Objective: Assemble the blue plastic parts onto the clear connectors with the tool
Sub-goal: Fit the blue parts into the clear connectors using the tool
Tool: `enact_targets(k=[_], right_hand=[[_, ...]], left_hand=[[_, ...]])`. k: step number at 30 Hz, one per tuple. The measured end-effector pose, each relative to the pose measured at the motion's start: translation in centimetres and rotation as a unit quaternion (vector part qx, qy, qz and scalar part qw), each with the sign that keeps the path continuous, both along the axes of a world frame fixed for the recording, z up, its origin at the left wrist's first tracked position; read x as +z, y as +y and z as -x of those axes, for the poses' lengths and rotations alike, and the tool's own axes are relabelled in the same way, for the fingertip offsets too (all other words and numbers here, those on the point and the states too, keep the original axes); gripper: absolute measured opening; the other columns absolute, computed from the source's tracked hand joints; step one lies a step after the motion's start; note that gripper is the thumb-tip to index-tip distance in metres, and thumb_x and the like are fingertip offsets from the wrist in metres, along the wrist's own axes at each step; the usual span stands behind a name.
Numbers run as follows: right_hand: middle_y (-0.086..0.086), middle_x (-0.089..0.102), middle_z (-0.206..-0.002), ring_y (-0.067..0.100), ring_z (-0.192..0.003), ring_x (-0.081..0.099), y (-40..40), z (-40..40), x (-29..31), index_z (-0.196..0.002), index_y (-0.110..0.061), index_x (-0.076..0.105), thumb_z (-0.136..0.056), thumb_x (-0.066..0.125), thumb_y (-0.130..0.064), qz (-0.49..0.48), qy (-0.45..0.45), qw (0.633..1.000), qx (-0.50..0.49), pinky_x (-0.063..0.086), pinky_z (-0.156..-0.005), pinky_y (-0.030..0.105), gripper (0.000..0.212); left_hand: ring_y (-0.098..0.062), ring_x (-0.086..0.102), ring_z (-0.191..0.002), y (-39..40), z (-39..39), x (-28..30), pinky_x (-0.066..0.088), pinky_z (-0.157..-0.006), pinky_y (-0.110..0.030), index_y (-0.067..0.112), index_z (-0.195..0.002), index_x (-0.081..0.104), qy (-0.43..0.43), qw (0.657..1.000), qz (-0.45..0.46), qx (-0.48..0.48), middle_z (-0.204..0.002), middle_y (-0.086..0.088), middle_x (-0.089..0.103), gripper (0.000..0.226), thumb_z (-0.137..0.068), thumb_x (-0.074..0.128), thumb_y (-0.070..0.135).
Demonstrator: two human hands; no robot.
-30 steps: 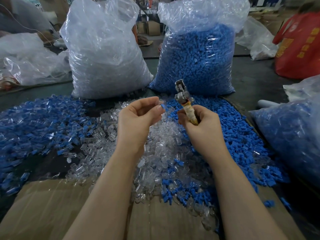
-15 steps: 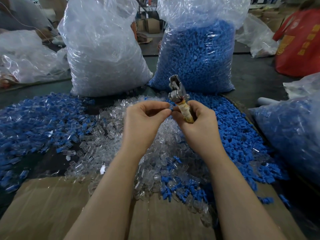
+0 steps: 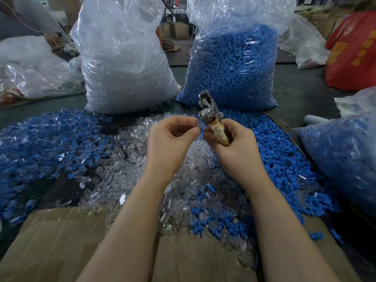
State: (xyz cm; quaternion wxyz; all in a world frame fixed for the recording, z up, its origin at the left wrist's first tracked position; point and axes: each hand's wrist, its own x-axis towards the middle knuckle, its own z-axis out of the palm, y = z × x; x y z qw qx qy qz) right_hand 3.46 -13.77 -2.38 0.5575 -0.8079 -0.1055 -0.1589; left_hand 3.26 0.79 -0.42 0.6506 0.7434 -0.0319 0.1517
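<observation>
Blue plastic parts (image 3: 46,143) lay heaped along the left edge of the table (image 3: 295,94), mixed with clear ones. A loose pile of clear connectors (image 3: 122,159) filled the middle, above a cardboard sheet (image 3: 57,237) at the near edge. The left hand (image 3: 169,139) pinched a small clear piece between curled fingertips, touching the right hand (image 3: 234,145), which gripped the tool (image 3: 211,119) by its taped handle, metal head upward. More blue parts (image 3: 284,159) spread toward the right edge. At the far edge stood a clear bag (image 3: 122,58) and a blue-filled bag (image 3: 234,64)
</observation>
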Motion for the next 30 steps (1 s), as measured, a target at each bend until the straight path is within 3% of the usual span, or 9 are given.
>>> enact_targets(k=[3,7,13,24,30], right_hand=[[-0.004,0.060,-0.067,0.013,-0.060,0.052,-0.51,0.04,-0.06,-0.084,-0.019,0.064,-0.088,0.070,-0.025,0.002,0.031,1.000,0.000,0.046,-0.059,0.034,0.010],[0.007,0.061,-0.072,0.018,-0.062,0.049,-0.98,0.13,0.02,-0.086,-0.014,0.063,-0.087,0.070,-0.024,0.039,0.065,0.997,0.006,0.048,-0.064,0.045,0.012],[0.004,0.055,-0.071,0.021,-0.065,0.049,-0.98,0.26,0.37,-0.084,-0.011,0.058,-0.088,0.068,-0.025,0.108,0.091,0.989,0.036,0.047,-0.066,0.047,0.018],[-0.001,0.057,-0.074,0.020,-0.068,0.052,-0.83,0.39,0.38,-0.085,-0.019,0.056,-0.088,0.066,-0.024,0.137,0.091,0.986,0.038,0.045,-0.064,0.041,0.012],[0.000,0.061,-0.074,0.027,-0.071,0.056,-0.90,0.40,0.03,-0.085,-0.020,0.057,-0.084,0.059,-0.014,0.161,0.073,0.984,0.022,0.051,-0.067,0.052,0.006]], left_hand=[[-0.015,0.073,-0.085,0.25,-0.28,-0.13,0.059,-0.079,-0.031,0.020,-0.091,0.070,0.013,0.998,0.056,0.004,-0.087,-0.001,0.076,0.022,-0.080,0.077,0.002],[-0.017,0.074,-0.089,0.50,-0.45,-0.01,0.059,-0.078,-0.027,0.015,-0.094,0.069,0.010,0.993,0.119,0.009,-0.088,-0.003,0.077,0.022,-0.080,0.076,-0.001],[-0.012,0.073,-0.085,0.60,-0.49,0.05,0.057,-0.072,-0.020,0.013,-0.093,0.067,-0.023,0.989,0.148,-0.006,-0.085,0.002,0.077,0.023,-0.083,0.071,-0.007],[-0.011,0.074,-0.090,0.70,-0.54,-0.01,0.057,-0.074,-0.022,0.015,-0.094,0.069,-0.044,0.990,0.133,-0.030,-0.087,0.003,0.078,0.026,-0.083,0.070,-0.008],[-0.016,0.074,-0.093,0.75,-0.49,-0.14,0.060,-0.079,-0.028,0.017,-0.097,0.070,-0.039,0.989,0.134,-0.040,-0.089,0.000,0.078,0.028,-0.083,0.070,-0.006]])
